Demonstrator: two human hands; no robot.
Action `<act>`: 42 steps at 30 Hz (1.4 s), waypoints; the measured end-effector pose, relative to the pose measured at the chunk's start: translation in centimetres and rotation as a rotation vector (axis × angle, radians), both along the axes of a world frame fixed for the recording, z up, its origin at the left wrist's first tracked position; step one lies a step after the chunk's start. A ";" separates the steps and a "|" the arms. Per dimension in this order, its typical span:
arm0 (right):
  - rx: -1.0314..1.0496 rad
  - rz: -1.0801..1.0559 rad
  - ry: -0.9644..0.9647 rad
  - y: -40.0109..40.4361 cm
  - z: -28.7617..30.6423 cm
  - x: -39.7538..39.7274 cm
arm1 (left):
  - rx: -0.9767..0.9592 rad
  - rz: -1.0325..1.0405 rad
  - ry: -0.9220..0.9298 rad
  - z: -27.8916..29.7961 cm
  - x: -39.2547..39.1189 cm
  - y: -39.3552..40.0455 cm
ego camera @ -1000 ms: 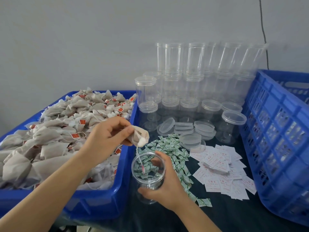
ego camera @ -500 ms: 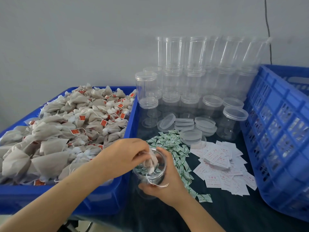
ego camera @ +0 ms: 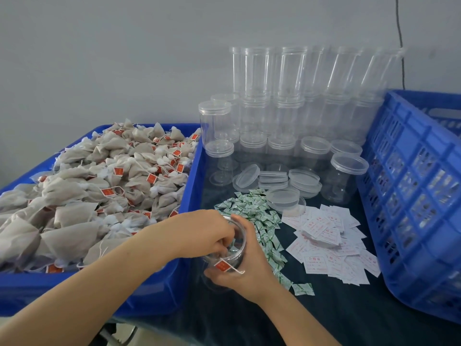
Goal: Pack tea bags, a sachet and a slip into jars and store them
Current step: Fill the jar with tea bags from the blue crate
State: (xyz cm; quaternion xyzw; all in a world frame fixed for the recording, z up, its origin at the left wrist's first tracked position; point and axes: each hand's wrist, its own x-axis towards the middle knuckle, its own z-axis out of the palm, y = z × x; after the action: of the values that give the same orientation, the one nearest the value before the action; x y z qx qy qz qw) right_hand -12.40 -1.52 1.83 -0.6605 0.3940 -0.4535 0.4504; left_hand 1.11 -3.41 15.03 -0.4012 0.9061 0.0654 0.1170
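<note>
My right hand [ego camera: 245, 268] grips a clear open jar [ego camera: 238, 242] on the dark table. The fingers of my left hand [ego camera: 199, 233] reach down into the jar's mouth, and what they hold is hidden. A red tea bag tag [ego camera: 221, 266] on its string hangs over the jar's front rim. A heap of beige tea bags [ego camera: 99, 186] fills the blue crate [ego camera: 192, 191] at the left. Green-and-white sachets [ego camera: 257, 216] lie in a strip right of the jar, with white printed slips [ego camera: 329, 240] beyond them.
Several clear jars [ego camera: 287, 108], some lidded, stand stacked against the wall at the back. Loose lids [ego camera: 282, 186] lie before them. A tall blue slatted crate [ego camera: 411, 196] fills the right side.
My left hand carried a tea bag from above the jar down into its mouth. The tag and string now hang over the rim. My right hand kept its grip on the jar.
</note>
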 end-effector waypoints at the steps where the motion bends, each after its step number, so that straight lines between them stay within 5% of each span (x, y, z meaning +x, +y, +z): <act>1: -0.002 0.001 -0.003 0.0 0.0 0.0 | 0.034 -0.006 -0.021 0.0 -0.3 -0.2; 9: 0.022 0.002 -0.003 -0.1 0.3 0.1 | 0.200 -0.026 -0.241 -0.9 -2.2 -1.9; 25: 0.039 -0.019 -0.009 -0.1 0.1 0.2 | 0.375 -0.001 -0.338 0.2 -3.4 -2.2; 28: 0.009 -0.013 -0.020 0.0 0.1 0.0 | 0.333 0.044 -0.195 2.3 -1.9 -2.1; 32: 0.023 -0.015 -0.029 0.3 0.2 0.1 | 0.436 0.297 0.416 5.5 3.1 -1.8; 35: 0.040 -0.026 -0.023 0.5 0.2 0.0 | 0.145 0.443 0.745 5.3 7.0 -2.2; 38: 0.067 -0.016 -0.024 0.5 0.0 -0.1 | -0.211 0.595 0.740 2.4 9.1 -3.0; 42: 0.065 -0.034 0.015 0.5 -0.1 -0.2 | -0.253 0.692 0.573 -2.6 10.0 -3.5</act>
State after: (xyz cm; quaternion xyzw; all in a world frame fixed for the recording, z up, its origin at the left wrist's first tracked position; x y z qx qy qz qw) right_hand -12.62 -1.02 1.69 -0.6422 0.4229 -0.4431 0.4609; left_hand 11.09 -6.93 12.42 -0.6567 0.7157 0.0978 -0.2167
